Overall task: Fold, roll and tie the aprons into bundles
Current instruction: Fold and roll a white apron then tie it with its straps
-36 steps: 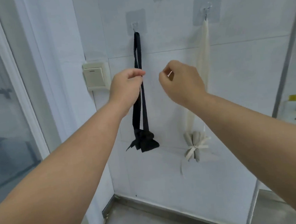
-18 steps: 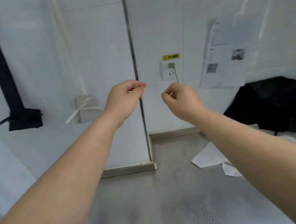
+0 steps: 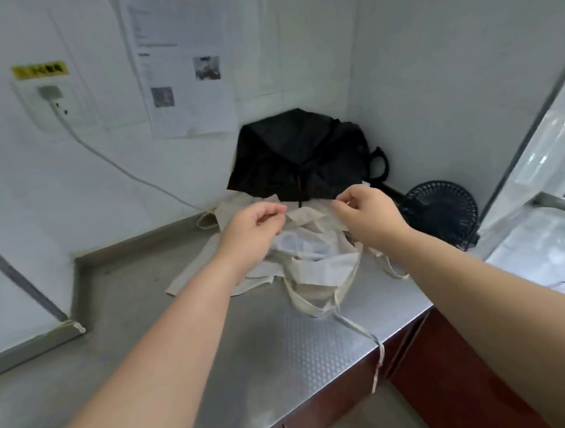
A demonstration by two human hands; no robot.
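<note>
Cream cotton apron [image 3: 315, 265], crumpled, lies on the stainless steel counter [image 3: 149, 340] directly below and just nearer us than both hands. Behind it, in the wall corner, sits a black fabric heap [image 3: 297, 156]; a small black fan [image 3: 441, 212] stands to its right.

Key relation: a flat band of the apron's far edge runs left to right between the two hands, so its long axis lines up with the gap between our fingertips. Neither hand is clearly nearer; they sit level, one at each end of that band.

Left hand [image 3: 254, 231]: knuckles up, fingers curled narrow, thumb toward forefinger, tips at the band's left end. Right hand [image 3: 370, 216]: same pose, mirrored, tips at the right end. We cannot tell whether cloth is actually caught between the fingers.

One tie strap [image 3: 378, 357] trails over the near counter edge.

Judgement: this apron is unfolded; next, we would lift it by this edge and spread it.
</note>
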